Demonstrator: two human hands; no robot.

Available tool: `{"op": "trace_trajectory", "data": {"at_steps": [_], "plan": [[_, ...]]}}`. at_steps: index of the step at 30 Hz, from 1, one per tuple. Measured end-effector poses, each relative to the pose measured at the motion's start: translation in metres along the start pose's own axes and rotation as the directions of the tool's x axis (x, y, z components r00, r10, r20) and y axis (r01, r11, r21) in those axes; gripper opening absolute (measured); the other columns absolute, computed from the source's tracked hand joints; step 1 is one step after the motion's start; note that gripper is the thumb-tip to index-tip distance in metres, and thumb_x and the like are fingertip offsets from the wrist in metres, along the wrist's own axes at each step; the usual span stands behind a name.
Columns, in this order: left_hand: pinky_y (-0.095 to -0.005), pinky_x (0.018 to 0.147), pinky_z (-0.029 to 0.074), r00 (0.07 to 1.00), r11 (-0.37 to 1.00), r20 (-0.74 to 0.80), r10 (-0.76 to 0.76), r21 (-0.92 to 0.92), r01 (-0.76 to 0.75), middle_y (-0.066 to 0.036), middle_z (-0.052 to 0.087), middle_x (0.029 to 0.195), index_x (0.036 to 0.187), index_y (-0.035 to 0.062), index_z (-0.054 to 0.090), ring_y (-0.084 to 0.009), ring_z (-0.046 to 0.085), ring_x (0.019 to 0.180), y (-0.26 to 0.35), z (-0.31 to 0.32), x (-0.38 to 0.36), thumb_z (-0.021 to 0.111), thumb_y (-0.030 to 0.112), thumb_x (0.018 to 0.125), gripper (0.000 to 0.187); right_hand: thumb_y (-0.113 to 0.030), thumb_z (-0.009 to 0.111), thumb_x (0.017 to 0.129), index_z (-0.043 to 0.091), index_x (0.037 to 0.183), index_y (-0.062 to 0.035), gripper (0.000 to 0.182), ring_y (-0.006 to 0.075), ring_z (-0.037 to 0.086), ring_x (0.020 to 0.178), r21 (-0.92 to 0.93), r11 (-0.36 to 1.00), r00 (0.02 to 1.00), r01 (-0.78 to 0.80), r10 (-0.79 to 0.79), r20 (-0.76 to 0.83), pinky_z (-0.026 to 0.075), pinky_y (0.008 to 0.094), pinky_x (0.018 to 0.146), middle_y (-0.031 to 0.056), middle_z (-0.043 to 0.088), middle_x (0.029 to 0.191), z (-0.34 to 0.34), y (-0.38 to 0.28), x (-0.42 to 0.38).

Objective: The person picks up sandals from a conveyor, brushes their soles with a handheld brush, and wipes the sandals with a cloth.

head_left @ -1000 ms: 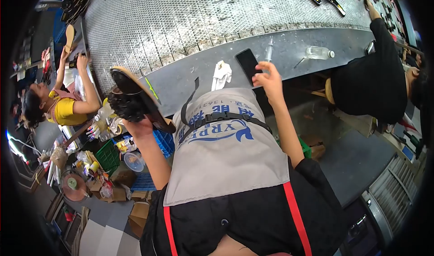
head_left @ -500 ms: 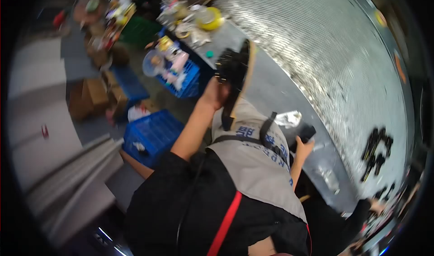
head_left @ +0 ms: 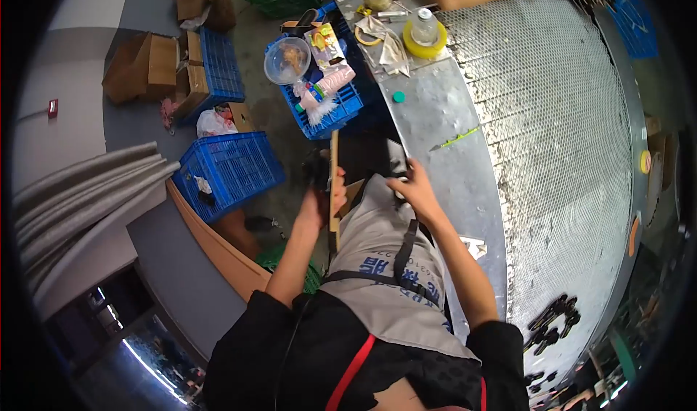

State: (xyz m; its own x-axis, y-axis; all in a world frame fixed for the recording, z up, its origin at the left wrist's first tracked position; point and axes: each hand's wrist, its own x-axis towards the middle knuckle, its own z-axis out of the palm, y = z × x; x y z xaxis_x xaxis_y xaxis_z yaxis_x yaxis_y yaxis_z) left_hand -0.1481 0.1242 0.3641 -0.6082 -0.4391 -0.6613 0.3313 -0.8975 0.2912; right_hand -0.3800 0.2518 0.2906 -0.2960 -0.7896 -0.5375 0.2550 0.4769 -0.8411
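Gripping the shoe [head_left: 334, 165], the left hand [head_left: 314, 206] lies at the apron's [head_left: 385, 258] 11 o'clock; the right hand [head_left: 415, 192], half-curled, contents unclear, lies at 1 o'clock, nearer the shoe than before.

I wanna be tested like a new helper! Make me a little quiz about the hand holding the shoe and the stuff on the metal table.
1. True or false: the left hand holds the shoe.
2. Pick one: what colour is the ring around the bottom of the clear bottle? a) red b) yellow c) black
3. Fill in: the small round cap on the table is ____.

Key: 1 true; 2 b; 3 green
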Motion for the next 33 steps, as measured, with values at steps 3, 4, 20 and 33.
{"op": "trace_trajectory", "data": {"at_steps": [3, 4, 20, 33], "plan": [[-0.0307, 0.052, 0.042, 0.988, 0.985, -0.069, 0.14, -0.092, -0.146, -0.005, 0.048, 0.073, 0.12, 0.002, 0.055, -0.0174, 0.049, 0.056, 0.011, -0.048, -0.033, 0.05, 0.035, 0.107, 0.036, -0.033, 0.084, 0.079, 0.038, 0.152, -0.0017, 0.092, 0.0156, 0.057, 0.084, 0.219, 0.943, 0.967, -0.249, 0.23, 0.11, 0.045, 0.0302, 0.067, 0.01, 0.062, 0.107, 0.06, -0.037, 0.074], [-0.0311, 0.052, 0.042, 0.98, 0.976, -0.068, 0.186, -0.099, -0.192, -0.005, 0.049, 0.074, 0.12, 0.0016, 0.055, -0.0175, 0.05, 0.057, 0.01, -0.06, -0.047, 0.049, 0.034, 0.107, 0.035, -0.034, 0.084, 0.078, 0.043, 0.147, -0.0057, 0.085, 0.0145, 0.055, 0.081, 0.269, 0.908, 0.946, -0.322, 0.297, 0.13, 0.043, 0.0301, 0.065, 0.0094, 0.061, 0.106, 0.071, -0.046, 0.094], [-0.0334, 0.053, 0.043, 0.863, 0.93, -0.453, 0.222, -0.167, -0.327, -0.007, 0.054, 0.075, 0.117, 0.002, 0.058, -0.0196, 0.053, 0.059, -0.037, -0.126, -0.137, 0.049, 0.022, 0.105, 0.025, -0.02, 0.068, 0.09, 0.057, 0.122, -0.0079, 0.035, 0.0209, 0.059, 0.093, 0.759, 0.646, 0.954, -0.084, 0.272, -0.125, 0.056, 0.0395, 0.083, 0.0056, 0.059, 0.108, 0.128, -0.024, 0.283], [-0.033, 0.05, 0.041, 0.875, 0.986, -0.455, 0.166, 0.054, -0.159, -0.004, 0.053, 0.072, 0.121, 0.0043, 0.058, -0.0202, 0.055, 0.06, -0.026, -0.102, -0.131, 0.055, 0.035, 0.105, 0.035, -0.023, 0.055, 0.106, 0.052, 0.128, 0.0117, 0.041, 0.0234, 0.072, 0.084, 0.511, 0.805, 0.92, -0.301, 0.387, -0.068, 0.065, 0.0341, 0.075, 0.0184, 0.068, 0.108, 0.106, 0.023, 0.273]]}}
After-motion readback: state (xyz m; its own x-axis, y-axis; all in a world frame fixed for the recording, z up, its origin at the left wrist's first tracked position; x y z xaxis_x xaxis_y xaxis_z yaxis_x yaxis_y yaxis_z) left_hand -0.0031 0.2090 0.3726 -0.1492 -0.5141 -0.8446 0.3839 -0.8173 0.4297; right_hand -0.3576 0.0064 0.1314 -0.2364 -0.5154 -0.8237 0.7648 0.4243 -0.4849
